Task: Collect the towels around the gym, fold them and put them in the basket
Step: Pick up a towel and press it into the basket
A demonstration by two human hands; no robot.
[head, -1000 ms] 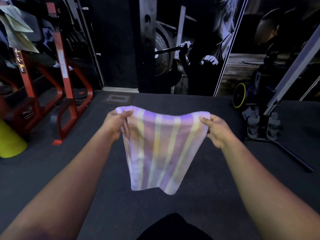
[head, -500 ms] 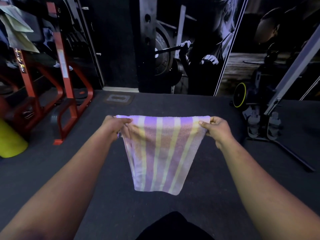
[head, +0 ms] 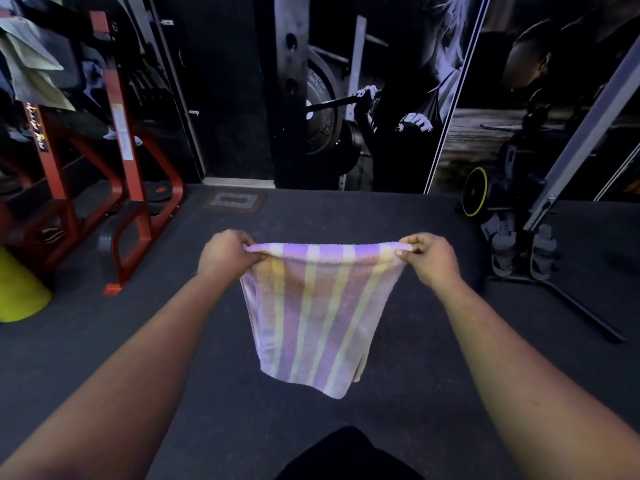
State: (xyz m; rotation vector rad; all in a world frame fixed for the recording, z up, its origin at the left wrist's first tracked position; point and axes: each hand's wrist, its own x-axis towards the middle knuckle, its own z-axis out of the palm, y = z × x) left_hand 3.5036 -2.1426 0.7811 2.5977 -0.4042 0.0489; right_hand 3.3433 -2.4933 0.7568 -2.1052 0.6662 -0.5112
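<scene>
A purple towel with pale yellow stripes hangs in the air in front of me, stretched flat along its top edge. My left hand pinches the top left corner. My right hand pinches the top right corner. The towel looks doubled, with a second layer showing at its lower right. It hangs clear of the dark rubber floor. No basket is in view.
A red steel rack stands at the left with cloths draped at its top. A yellow object sits at the far left edge. At the right stands a machine with foot pedals and a sloping grey rail. A wall mural lies ahead.
Both hands have lowered a little and pulled the towel's top edge straight and taut. The sag in the middle of the top edge is gone.
</scene>
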